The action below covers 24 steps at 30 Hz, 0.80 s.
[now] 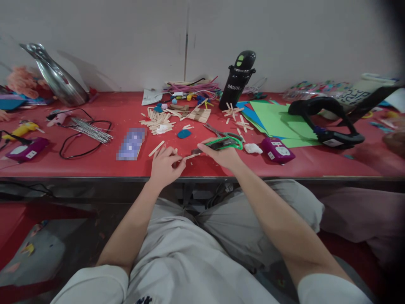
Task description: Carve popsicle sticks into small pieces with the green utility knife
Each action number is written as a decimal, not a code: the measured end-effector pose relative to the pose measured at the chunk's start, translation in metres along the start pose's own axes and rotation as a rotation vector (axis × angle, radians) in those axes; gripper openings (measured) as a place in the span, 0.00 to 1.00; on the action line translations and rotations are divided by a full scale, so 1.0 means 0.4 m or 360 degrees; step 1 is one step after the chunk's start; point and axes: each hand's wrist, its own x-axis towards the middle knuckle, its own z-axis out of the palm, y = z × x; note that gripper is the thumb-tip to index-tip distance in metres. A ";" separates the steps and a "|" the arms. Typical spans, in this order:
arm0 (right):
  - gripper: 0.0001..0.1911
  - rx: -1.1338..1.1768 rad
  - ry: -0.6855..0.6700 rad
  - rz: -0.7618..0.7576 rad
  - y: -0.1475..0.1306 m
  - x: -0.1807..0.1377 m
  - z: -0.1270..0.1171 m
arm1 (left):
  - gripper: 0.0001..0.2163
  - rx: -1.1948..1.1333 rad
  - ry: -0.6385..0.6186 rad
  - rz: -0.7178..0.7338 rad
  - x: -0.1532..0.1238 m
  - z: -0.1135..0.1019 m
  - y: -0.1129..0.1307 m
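My left hand pinches a small wooden craft stick near the front edge of the red table. A green utility knife is in my right hand, its dark tip pointing left, just above the stick's free end. Whether the blade touches the wood I cannot tell. Left of my left hand lies another craft stick. Beyond my hands are a blue lump, scissors and a pile of craft sticks. A white crumpled wad sits right of the knife.
A black bottle stands at the back; a steel jug is back left. Green paper sheets, a black headset strap and a purple box lie to the right. Metal rods and a cable are left. Another person's blurred hand shows far right.
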 end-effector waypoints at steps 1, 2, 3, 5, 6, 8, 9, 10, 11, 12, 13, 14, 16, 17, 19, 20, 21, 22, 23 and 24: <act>0.13 -0.0001 0.0008 -0.0001 -0.001 -0.001 0.000 | 0.13 0.0017 -0.0014 -0.0039 0.002 0.001 0.001; 0.14 -0.0003 0.0016 -0.0002 -0.001 -0.002 0.000 | 0.12 0.0037 -0.0027 -0.0078 0.003 0.002 0.002; 0.14 -0.0003 0.0020 -0.0003 0.000 -0.003 0.000 | 0.12 0.0059 -0.0042 -0.0112 0.004 0.003 0.003; 0.13 0.0000 0.0023 0.0000 0.002 -0.004 0.002 | 0.11 0.0116 -0.0077 -0.0159 0.005 0.005 0.003; 0.13 0.0001 0.0013 0.0004 0.003 -0.005 0.003 | 0.11 0.0149 -0.0094 -0.0170 0.005 0.006 0.003; 0.13 0.0011 -0.0011 0.0010 0.004 -0.006 0.006 | 0.12 0.0212 -0.0118 -0.0174 0.003 0.007 0.003; 0.13 0.0024 -0.0025 0.0011 0.004 -0.006 0.007 | 0.13 0.0234 -0.0125 -0.0169 0.002 0.008 0.004; 0.13 0.0041 -0.0037 0.0008 0.004 -0.007 0.009 | 0.14 0.0249 -0.0130 -0.0163 0.002 0.008 0.005; 0.13 0.0060 -0.0043 0.0003 0.003 -0.007 0.010 | 0.15 0.0256 -0.0134 -0.0160 0.002 0.007 0.006; 0.13 0.0077 -0.0043 -0.0003 0.001 -0.008 0.011 | 0.16 0.0257 -0.0141 -0.0161 0.002 0.006 0.008; 0.13 0.0088 -0.0042 -0.0009 0.000 -0.008 0.012 | 0.18 0.0255 -0.0159 -0.0161 0.003 0.006 0.010; 0.13 0.0093 -0.0037 -0.0012 -0.001 -0.009 0.013 | 0.19 0.0253 -0.0187 -0.0160 0.004 0.006 0.012; 0.13 0.0099 -0.0025 -0.0015 -0.002 -0.009 0.016 | 0.23 0.0255 -0.0260 -0.0156 0.007 0.007 0.013; 0.13 0.0103 -0.0017 -0.0016 -0.003 -0.009 0.018 | 0.25 0.0258 -0.0298 -0.0153 0.008 0.008 0.013; 0.13 0.0098 0.0005 -0.0042 -0.003 -0.010 0.020 | 0.27 0.0263 -0.0345 -0.0145 0.009 0.012 0.012; 0.13 0.0082 0.0008 -0.0063 -0.003 -0.010 0.021 | 0.27 0.0261 -0.0352 -0.0143 0.009 0.013 0.011; 0.13 0.0061 0.0004 -0.0085 -0.004 -0.010 0.021 | 0.27 0.0257 -0.0352 -0.0141 0.009 0.015 0.011; 0.13 0.0035 -0.0008 -0.0106 -0.005 -0.010 0.021 | 0.26 0.0251 -0.0349 -0.0139 0.008 0.016 0.010; 0.14 0.0008 -0.0024 -0.0125 -0.006 -0.011 0.021 | 0.26 0.0244 -0.0344 -0.0138 0.008 0.016 0.010; 0.14 -0.0019 -0.0039 -0.0140 -0.007 -0.011 0.020 | 0.25 0.0238 -0.0338 -0.0137 0.007 0.016 0.011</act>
